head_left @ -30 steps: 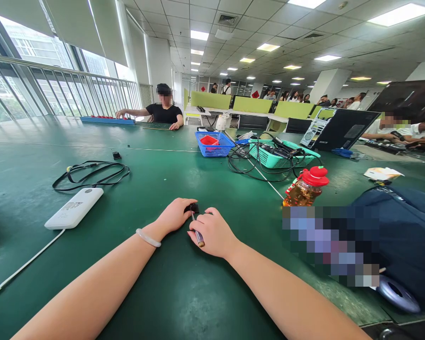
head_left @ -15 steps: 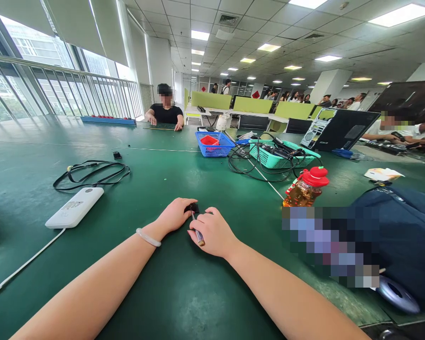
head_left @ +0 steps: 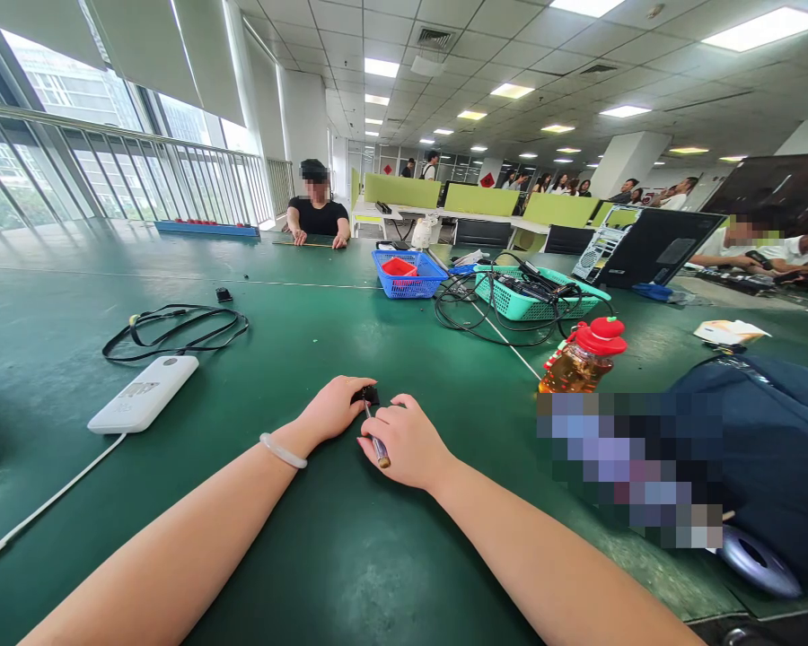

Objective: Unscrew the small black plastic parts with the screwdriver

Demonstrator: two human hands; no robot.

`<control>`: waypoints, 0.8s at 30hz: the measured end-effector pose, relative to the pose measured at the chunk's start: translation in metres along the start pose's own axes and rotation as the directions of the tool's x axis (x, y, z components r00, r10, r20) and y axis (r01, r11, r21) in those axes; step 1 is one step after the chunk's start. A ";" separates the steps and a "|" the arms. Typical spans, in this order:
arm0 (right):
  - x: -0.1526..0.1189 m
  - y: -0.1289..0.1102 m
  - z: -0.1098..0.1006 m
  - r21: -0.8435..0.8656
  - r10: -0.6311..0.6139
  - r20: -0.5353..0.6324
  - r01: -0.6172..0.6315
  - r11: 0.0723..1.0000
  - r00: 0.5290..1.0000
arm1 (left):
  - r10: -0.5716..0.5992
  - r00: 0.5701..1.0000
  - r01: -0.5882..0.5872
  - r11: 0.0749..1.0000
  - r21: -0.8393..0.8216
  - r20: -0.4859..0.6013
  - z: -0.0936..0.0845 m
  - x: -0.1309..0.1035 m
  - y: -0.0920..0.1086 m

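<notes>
2 items in hand: black part (head_left: 370, 395), screwdriver (head_left: 381, 451)

Black part: 1, small, just below the frame's centre and slightly left; detail too small to read.

Left hand (head_left: 333, 408): fingers bent around the part, grasping it low over the green table (head_left: 310, 345). Pale bracelet (head_left: 283, 451) at the wrist.

Right hand (head_left: 408, 444): grasping the screwdriver, handle end toward the lower edge, shaft slanting up to the part. Whether the tip touches, cannot tell.

Left of frame: 1 white power bank (head_left: 143, 395), label worn, with white lead (head_left: 54, 498) running to the left edge; 1 looped black cable (head_left: 175, 334) just above it; 1 black piece (head_left: 223, 294) above the loop.

Upper left: 1 blue rack (head_left: 206, 230) with red pieces along its top. Beside it, 1 seated person (head_left: 319, 217), black top, both hands on the table's far edge.

Upper centre to right: 1 blue basket (head_left: 410, 289) holding a red tray (head_left: 399, 267); 1 green basket (head_left: 525, 309) heaped with black cables; 1 computer case (head_left: 660, 247), tilted.

Right of frame: 1 red-capped bottle (head_left: 575, 363), amber contents; 1 dark bag (head_left: 768, 458), lower right.
</notes>
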State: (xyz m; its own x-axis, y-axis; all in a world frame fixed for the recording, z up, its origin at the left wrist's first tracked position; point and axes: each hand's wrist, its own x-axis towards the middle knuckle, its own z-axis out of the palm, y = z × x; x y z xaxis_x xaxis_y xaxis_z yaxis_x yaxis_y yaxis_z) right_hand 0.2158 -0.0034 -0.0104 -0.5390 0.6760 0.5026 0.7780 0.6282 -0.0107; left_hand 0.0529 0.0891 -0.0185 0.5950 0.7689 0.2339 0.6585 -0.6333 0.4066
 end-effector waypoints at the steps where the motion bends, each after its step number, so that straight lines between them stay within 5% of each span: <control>1: 0.000 0.000 0.000 0.001 0.001 0.001 -0.001 1.000 1.000 | -0.001 1.000 0.001 1.000 0.001 -0.001 0.000 0.000 0.000; 24: 0.000 0.000 0.000 0.013 0.007 0.007 -0.007 1.000 1.000 | -0.006 1.000 0.006 1.000 -0.008 0.000 -0.001 0.000 0.001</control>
State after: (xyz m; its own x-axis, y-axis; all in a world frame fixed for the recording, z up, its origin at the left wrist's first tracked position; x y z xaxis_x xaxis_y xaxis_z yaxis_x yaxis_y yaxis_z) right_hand 0.2159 -0.0032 -0.0098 -0.5361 0.6827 0.4965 0.7772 0.6288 -0.0254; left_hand 0.0527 0.0885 -0.0175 0.5909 0.7729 0.2312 0.6586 -0.6276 0.4152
